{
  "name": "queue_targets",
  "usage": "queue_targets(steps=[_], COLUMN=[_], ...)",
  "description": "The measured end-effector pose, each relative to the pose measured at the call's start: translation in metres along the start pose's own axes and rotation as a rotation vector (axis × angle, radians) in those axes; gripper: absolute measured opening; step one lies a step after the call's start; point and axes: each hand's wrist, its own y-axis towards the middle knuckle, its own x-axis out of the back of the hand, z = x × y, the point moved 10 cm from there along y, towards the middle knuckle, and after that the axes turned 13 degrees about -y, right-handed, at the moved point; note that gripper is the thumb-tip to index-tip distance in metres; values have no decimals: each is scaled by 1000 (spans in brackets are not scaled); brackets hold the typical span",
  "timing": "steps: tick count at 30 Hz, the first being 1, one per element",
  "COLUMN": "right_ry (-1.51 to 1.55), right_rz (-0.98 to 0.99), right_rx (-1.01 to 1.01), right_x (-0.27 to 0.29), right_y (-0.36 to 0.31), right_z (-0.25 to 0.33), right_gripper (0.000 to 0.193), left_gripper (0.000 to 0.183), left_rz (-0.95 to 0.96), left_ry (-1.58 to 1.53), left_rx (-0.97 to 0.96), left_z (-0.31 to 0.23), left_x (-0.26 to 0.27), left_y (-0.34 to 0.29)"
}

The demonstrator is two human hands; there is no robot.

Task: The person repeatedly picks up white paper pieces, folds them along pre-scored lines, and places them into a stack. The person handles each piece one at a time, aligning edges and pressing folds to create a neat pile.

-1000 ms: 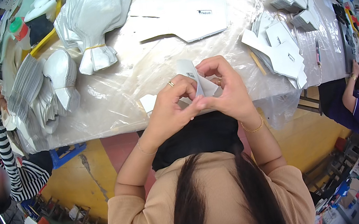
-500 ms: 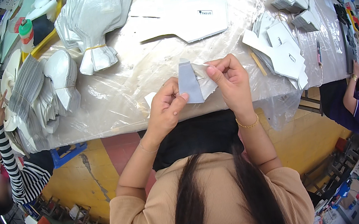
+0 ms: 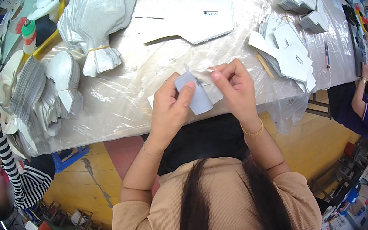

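My left hand is closed on a small grey-blue cut piece, its thumb pressed flat on the face. Behind and beside it lies a white cut piece, whose upper right edge my right hand pinches between thumb and fingers. The two pieces overlap, and I cannot tell whether they are joined. Both hands are just above the near edge of the plastic-covered table. Part of another white piece shows beside my left hand. Farther back lies a pile of large white cut pieces with a printed mark.
At left stand stacks of white shaped pieces, a tied bundle and a green-capped bottle. To the right are loose white pieces, a wooden stick and a pen. Co-workers sit on both sides.
The grey-blue piece has tilted and come slightly lower, and my left thumb has moved up onto its face. My right hand keeps its pinch. At left, a co-worker's hand has shifted.
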Motion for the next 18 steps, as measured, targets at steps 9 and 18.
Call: queue_targets(steps=[9, 18], right_ry=[267, -225], right_rz=[32, 91], right_rx=[-187, -269], right_x=[5, 24], right_y=[3, 1], right_z=[-34, -38], right_gripper=[20, 35], left_gripper=[16, 16], left_rz=[19, 132], left_ry=[-27, 13], left_rx=[-29, -93], left_z=[8, 23], left_x=[-11, -38], left_y=[-3, 8])
